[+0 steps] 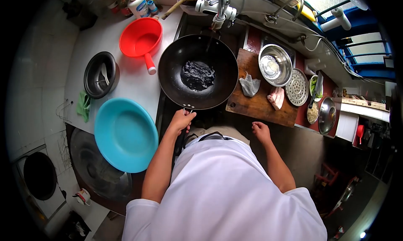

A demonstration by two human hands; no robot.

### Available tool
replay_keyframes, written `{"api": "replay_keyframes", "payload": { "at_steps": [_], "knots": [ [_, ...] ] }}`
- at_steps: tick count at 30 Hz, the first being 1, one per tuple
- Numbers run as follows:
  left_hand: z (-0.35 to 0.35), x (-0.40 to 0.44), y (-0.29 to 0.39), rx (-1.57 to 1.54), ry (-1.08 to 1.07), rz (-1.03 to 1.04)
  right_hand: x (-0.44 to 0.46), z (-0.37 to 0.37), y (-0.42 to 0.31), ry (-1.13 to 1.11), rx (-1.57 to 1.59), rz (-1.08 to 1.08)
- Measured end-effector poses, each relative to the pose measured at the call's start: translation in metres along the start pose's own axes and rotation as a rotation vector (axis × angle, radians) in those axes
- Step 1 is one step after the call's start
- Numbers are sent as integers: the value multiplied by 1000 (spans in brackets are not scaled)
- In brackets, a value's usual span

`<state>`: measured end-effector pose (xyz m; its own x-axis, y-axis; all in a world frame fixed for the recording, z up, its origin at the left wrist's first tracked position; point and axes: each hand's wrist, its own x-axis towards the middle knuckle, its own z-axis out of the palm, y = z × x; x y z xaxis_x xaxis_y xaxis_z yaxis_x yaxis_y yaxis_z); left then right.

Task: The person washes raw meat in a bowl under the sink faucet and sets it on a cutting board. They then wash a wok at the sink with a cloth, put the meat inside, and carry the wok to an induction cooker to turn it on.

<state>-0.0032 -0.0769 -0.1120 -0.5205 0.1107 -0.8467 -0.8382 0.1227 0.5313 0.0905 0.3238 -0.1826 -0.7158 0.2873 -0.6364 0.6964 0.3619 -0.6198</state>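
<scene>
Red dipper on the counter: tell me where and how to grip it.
Grip the red dipper by its handle, probably best from the person's side: the handle juts toward the person, with the wok close on its right.

My shirt (226, 186) is plain white, my wok (170, 73) black. On the pale worktop (126, 83): a white bottle (137, 4) with a blue label (142, 8) along the far edge, a red dipper (140, 41), a green cloth (83, 106) near the left edge, a turquoise basin (126, 134) by the near edge. The brown board (260, 112) bears pink-and-white meat (276, 98).
</scene>
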Motion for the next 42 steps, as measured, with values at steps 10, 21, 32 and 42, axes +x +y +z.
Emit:
{"api": "replay_keyframes", "payload": {
  "at_steps": [10,21,32,42],
  "knots": [
    [-2,1,-8,46,49,30,9,-18,2,-52,-102,43],
    [-2,-4,1,80,71,13,16,-26,9,-73,-85,66],
    [-3,0,-2,91,53,18,17,-28,7,-96,-75,77],
    [-4,-3,2,94,31,5,19,-26,3,-93,-56,87]
  ]
}}
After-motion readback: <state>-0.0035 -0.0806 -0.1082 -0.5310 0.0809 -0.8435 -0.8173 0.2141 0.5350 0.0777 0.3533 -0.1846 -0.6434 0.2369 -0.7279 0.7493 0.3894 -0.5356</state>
